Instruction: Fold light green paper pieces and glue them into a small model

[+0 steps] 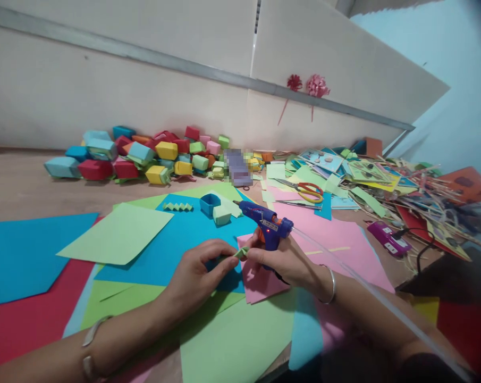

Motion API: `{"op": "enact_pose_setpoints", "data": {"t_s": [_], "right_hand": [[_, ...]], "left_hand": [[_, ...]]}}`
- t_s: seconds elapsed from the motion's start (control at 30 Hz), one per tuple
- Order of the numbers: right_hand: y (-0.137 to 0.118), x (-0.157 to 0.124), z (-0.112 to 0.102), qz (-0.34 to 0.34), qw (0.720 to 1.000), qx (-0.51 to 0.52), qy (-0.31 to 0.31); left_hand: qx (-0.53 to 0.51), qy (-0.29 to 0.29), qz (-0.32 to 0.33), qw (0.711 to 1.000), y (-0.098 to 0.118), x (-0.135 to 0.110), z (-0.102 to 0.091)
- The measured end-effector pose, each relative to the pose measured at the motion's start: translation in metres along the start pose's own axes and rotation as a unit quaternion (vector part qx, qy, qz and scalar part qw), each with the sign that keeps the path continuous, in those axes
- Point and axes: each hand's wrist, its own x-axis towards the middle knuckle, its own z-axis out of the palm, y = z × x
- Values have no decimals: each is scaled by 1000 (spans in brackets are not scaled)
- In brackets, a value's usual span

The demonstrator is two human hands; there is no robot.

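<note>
Soft, rather dim light spreads over the table [20, 191], its source out of view. The pale panels [104, 96] behind are the brightest area, while the near right corner sinks into darkness. A soft shadow lies below the left hand [196, 266]. Coarse pixelation hides one object [238, 167] at far centre; sticks [419, 186] at far right look stretched and smeared.
</note>
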Motion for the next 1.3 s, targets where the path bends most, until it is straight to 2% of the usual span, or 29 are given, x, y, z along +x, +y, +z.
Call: {"op": "enact_pose_setpoints", "data": {"t_s": [0.13,0.2,0.33,0.4,0.5,0.7,0.8,0.87,0.97,1.03,1.1,1.17,1.3], "right_hand": [[1,-3,-1,4,1000,-18,-12],[1,-3,0,0,1000,-29,-12],[1,-3,2,-2,999,-43,-11],[0,-3,2,1,999,-46,-12],[-2,-3,2,7,999,-50,-17],[2,-2,3,-16,997,-68,19],[-1,-3,6,10,998,-61,15],[-7,-5,4,9,996,-93,4],[-16,-7,-8,-60,974,-217,29],[-20,-7,-18,-126,940,-302,94],[-22,-6,-26,-182,905,-364,125],[-22,-7,-30,-212,884,-403,106],[-20,-11,-27,-202,872,-441,62]], "left_hand": [[22,22,15,999,2,-4,3],[38,32,44,998,1,-7,3],[81,7,133,988,-2,-9,3],[89,4,148,985,-4,-8,2],[85,3,136,987,-6,-7,3],[51,-13,101,994,-3,-6,3],[17,-12,49,999,-1,-4,3],[-2,14,3,1000,-1,-2,2],[-51,77,-68,993,-4,3,1],[-104,106,-112,983,-9,8,0],[-143,117,-144,972,-14,13,-2],[-156,122,-149,969,-18,17,-3],[-112,141,-116,977,-23,20,-3]]}}
